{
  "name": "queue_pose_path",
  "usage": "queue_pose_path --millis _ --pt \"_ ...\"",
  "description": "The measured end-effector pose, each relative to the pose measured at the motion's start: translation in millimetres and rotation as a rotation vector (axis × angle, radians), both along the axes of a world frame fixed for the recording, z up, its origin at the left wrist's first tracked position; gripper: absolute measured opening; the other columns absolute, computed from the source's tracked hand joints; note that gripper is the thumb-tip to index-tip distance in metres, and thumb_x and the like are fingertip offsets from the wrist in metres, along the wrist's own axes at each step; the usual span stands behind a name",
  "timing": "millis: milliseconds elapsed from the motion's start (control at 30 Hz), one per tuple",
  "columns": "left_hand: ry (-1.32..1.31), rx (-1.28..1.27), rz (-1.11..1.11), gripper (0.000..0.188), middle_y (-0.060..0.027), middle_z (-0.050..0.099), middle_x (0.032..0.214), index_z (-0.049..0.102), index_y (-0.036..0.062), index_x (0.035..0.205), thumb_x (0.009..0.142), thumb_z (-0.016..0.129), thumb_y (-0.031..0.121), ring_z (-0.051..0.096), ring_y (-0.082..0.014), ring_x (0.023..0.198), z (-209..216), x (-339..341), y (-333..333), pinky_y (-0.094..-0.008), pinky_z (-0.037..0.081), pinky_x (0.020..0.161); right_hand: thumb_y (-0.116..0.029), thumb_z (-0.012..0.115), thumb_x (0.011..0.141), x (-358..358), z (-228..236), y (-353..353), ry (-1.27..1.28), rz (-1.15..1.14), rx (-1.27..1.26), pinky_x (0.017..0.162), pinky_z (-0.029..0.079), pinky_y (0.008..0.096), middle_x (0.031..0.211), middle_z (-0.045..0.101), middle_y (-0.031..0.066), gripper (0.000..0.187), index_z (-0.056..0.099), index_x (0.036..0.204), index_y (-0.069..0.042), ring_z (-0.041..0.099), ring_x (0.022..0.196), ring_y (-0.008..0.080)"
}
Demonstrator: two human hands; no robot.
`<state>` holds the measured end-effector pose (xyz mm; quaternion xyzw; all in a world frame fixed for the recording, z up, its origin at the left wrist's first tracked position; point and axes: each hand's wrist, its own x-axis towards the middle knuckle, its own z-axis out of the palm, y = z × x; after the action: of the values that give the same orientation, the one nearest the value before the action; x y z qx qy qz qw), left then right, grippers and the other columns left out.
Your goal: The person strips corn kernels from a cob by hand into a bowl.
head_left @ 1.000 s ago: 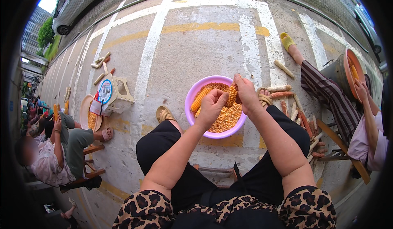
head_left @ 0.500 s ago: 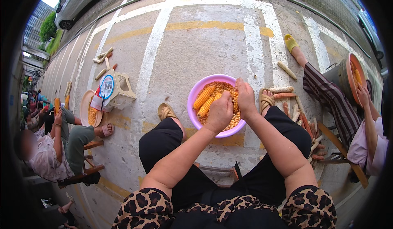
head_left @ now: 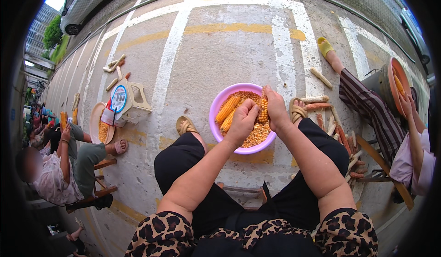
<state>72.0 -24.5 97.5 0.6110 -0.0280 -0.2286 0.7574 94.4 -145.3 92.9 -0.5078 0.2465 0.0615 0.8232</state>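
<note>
Corn cob (head_left: 263,111) is over the right part of the pink basin (head_left: 212,119), gripped by the right hand (head_left: 276,111): fingers wrapped on its outer side, kernel rows facing left. Long axis runs roughly away from the body, near end toward the wearer, far end up by the right fingertips. Left hand (head_left: 242,123) sits just to the left of the cob, fingers curled in, thumb and forefinger brought together and aimed at the cob's flank, so they come at it crosswise to its length. Right hand is the nearer, being in contact; whether the left thumb touches kernels or stops short cannot be told from this overhead angle, nor whether anything is pinched there. Below both hands, loose kernels (head_left: 255,138) cover the basin's bottom. Two more cobs lie inside, left of the left hand: an upper cob (head_left: 228,109) and a lower cob (head_left: 227,125), the latter partly hidden.
</note>
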Motion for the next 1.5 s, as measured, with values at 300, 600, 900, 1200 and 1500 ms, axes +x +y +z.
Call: queue_pose_path --millis 300,600,900,1200,1500 --pt "-0.273 0.176 0.114 0.019 0.0002 0.049 0.072 0.048 0.0041 0.088 0.095 0.042 0.020 0.045 -0.0063 0.065 -11.4 -8.4 -10.1 -0.0213 0.039 0.058 -0.029 0.039 0.094 0.5 -8.4 -3.6 0.105 -0.123 0.028 0.060 0.043 0.0298 0.071 0.050 0.0032 0.030 0.051 0.081 -0.005 0.049 0.064 0.0126" --pt "-0.350 0.298 0.269 0.023 -0.0020 0.049 0.070 0.049 0.0024 0.083 0.095 0.040 0.020 0.046 -0.0087 0.064 -20.8 -11.7 -16.3 -0.0247 0.039 0.058 -0.031 0.040 0.093 -1.5 -21.6 4.1 0.059 -0.162 -0.102 0.063 0.042 0.0294 0.078 0.052 0.0045 0.034 0.052 0.085 -0.001 0.048 0.070 0.0113" --pt "-0.297 0.262 0.129 0.027 0.0005 0.043 0.065 0.045 0.0049 0.076 0.095 0.041 0.024 0.039 -0.0075 0.059 -18.7 -0.5 -11.7 -0.0245 0.035 0.053 -0.030 0.045 0.091 -2.2 -12.0 0.9 0.068 -0.122 -0.216 0.067 0.042 0.0284 0.081 0.055 0.0066 0.034 0.054 0.094 0.003 0.049 0.075 0.0119" --pt "-0.258 0.297 0.159 0.020 0.0004 0.043 0.064 0.045 0.0052 0.077 0.093 0.042 0.017 0.043 -0.0093 0.060 -23.0 -5.4 -12.7 -0.0267 0.038 0.054 -0.031 0.051 0.089 -3.5 -23.3 -0.6 -0.004 -0.103 -0.328 0.061 0.042 0.0273 0.076 0.056 0.0065 0.033 0.054 0.090 0.002 0.049 0.068 0.0118" --pt "0.299 -0.037 0.182 0.019 -0.0010 0.057 0.090 0.054 0.0095 0.098 0.094 0.043 0.024 0.052 -0.0090 0.078 -37.7 3.3 -0.9 -0.0246 0.043 0.069 -0.031 0.056 0.087 2.8 7.3 -16.2 0.136 -0.096 -0.018 0.035 0.028 0.0202 0.059 0.047 -0.0025 0.022 0.047 0.079 -0.012 0.041 0.042 0.0059"
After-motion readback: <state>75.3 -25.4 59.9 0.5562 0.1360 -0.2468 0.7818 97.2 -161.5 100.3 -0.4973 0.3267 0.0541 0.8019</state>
